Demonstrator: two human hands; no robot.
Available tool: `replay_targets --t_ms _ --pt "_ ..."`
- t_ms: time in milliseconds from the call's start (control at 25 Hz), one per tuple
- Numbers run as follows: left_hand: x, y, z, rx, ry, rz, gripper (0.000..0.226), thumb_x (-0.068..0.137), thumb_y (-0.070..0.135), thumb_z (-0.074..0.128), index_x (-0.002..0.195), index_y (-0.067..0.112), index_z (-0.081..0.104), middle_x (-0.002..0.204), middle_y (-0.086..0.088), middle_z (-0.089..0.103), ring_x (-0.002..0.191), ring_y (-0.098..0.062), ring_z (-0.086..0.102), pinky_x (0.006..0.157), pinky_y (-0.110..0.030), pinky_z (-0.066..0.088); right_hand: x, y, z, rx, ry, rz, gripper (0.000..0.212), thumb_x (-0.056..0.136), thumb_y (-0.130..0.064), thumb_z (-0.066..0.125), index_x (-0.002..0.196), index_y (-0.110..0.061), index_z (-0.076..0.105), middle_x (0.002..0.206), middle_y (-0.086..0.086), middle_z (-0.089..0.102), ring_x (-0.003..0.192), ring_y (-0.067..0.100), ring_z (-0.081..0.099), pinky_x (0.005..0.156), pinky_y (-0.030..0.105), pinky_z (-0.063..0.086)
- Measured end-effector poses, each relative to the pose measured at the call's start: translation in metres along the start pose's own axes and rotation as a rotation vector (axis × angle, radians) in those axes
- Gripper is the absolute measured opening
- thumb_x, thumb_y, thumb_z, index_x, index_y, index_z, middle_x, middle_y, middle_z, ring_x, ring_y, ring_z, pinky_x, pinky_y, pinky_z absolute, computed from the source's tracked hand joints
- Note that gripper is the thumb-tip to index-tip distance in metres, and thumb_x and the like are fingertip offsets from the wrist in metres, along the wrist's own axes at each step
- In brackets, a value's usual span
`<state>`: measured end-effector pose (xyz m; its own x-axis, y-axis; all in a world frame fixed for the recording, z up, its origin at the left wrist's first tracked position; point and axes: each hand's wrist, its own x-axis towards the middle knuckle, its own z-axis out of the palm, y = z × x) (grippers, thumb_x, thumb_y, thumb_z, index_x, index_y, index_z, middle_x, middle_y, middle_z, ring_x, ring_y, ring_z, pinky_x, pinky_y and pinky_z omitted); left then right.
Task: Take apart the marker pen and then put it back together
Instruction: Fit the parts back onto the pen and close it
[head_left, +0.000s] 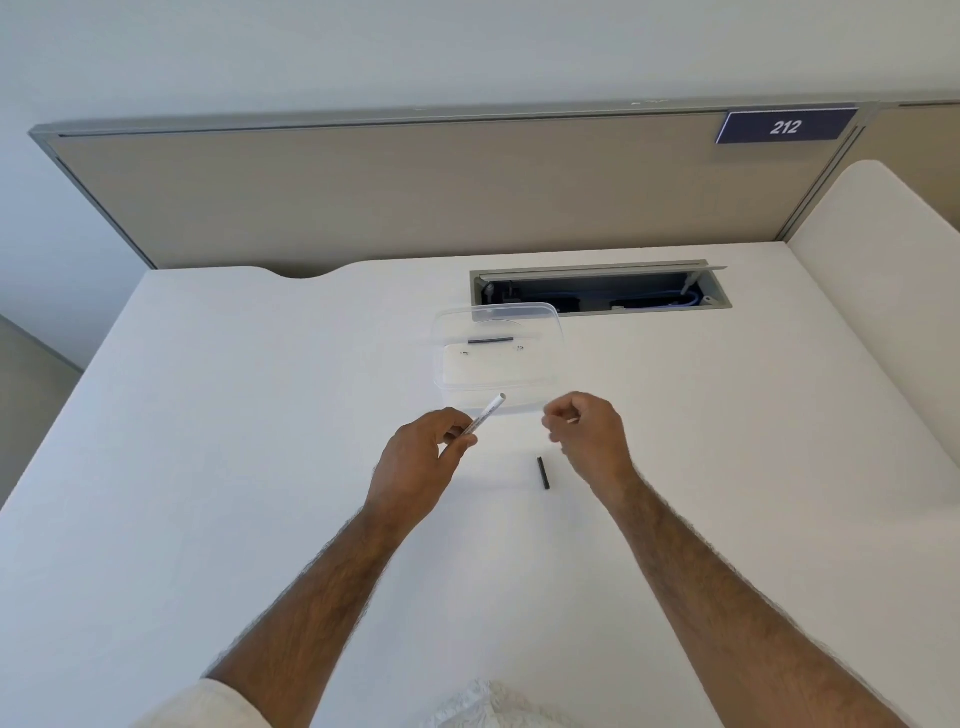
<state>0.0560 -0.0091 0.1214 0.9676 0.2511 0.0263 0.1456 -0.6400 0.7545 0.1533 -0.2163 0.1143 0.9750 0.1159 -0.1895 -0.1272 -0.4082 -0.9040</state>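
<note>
My left hand (423, 449) grips the white marker barrel (485, 414), which points up and to the right with its open end toward the clear box. My right hand (589, 434) hovers to the right of it with fingers curled; something small and pale seems pinched at the fingertips, too small to identify. A short black marker part (543, 473) lies on the white table below my right hand. Another dark, thin part (490, 341) lies inside the clear plastic container (556, 332).
The white table (260, 441) ends at a beige partition with a "212" sign (785, 127). An open cable tray (602, 291) with cables is recessed behind the container. A white side panel (883, 312) rises at the right.
</note>
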Motion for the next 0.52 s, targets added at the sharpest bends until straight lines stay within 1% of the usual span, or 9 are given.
replay_targets --t_ms 40,80,160,280,400,480,520 --pt "0.000 -0.002 0.000 0.001 0.001 -0.001 0.007 0.093 0.035 0.065 0.096 0.040 0.062 0.090 0.025 0.070 0.090 0.005 0.067 0.079 -0.037 0.058 0.000 0.011 -0.001 -0.185 0.028 0.025 0.006 0.083 -0.014 0.068 0.078 -0.017 0.068 0.075 -0.006 0.070 0.075 0.019 0.069 0.067 0.030 0.053" --pt "0.000 -0.004 0.001 0.002 0.001 -0.002 0.006 0.093 0.035 0.065 0.096 0.040 0.062 0.090 0.025 0.070 0.090 0.004 0.067 0.080 -0.038 0.058 -0.001 0.020 -0.001 -0.336 0.015 0.054 0.008 0.082 -0.018 0.068 0.074 -0.019 0.065 0.075 -0.007 0.069 0.076 0.019 0.067 0.067 0.030 0.052" --pt "-0.001 -0.004 0.001 0.008 0.003 -0.009 0.007 0.093 0.034 0.066 0.095 0.039 0.062 0.089 0.024 0.069 0.089 0.003 0.067 0.080 -0.038 0.058 -0.007 0.036 0.006 -0.545 -0.069 0.091 0.015 0.080 -0.026 0.067 0.070 -0.020 0.058 0.078 -0.007 0.066 0.075 0.019 0.064 0.062 0.030 0.047" --pt "-0.002 -0.003 0.002 0.028 -0.002 0.002 0.010 0.093 0.033 0.066 0.096 0.040 0.060 0.089 0.023 0.070 0.088 0.001 0.067 0.077 -0.038 0.058 -0.011 0.049 0.019 -0.808 -0.154 0.026 0.019 0.082 -0.030 0.064 0.073 -0.018 0.052 0.085 0.000 0.060 0.075 0.024 0.058 0.062 0.028 0.038" --pt "-0.004 -0.005 0.000 0.041 0.000 0.021 0.010 0.094 0.030 0.066 0.094 0.039 0.062 0.088 0.022 0.069 0.086 0.000 0.066 0.077 -0.038 0.058 -0.013 0.053 0.029 -0.919 -0.130 -0.035 0.013 0.090 -0.027 0.059 0.088 -0.014 0.059 0.098 0.006 0.059 0.087 0.028 0.061 0.065 0.031 0.038" --pt "-0.003 -0.006 -0.002 0.052 -0.001 0.023 0.009 0.094 0.029 0.066 0.093 0.038 0.064 0.088 0.022 0.069 0.085 -0.001 0.066 0.077 -0.038 0.058 -0.012 0.054 0.033 -0.944 -0.110 -0.044 0.012 0.094 -0.020 0.053 0.096 -0.011 0.061 0.103 0.007 0.060 0.093 0.028 0.061 0.066 0.031 0.039" --pt "-0.002 -0.007 -0.003 0.057 -0.002 0.023 0.008 0.094 0.029 0.066 0.092 0.037 0.065 0.088 0.022 0.069 0.085 -0.001 0.066 0.077 -0.038 0.058 -0.012 0.054 0.033 -0.949 -0.099 -0.038 0.011 0.094 -0.016 0.051 0.097 -0.011 0.060 0.104 0.007 0.060 0.093 0.028 0.061 0.066 0.032 0.039"
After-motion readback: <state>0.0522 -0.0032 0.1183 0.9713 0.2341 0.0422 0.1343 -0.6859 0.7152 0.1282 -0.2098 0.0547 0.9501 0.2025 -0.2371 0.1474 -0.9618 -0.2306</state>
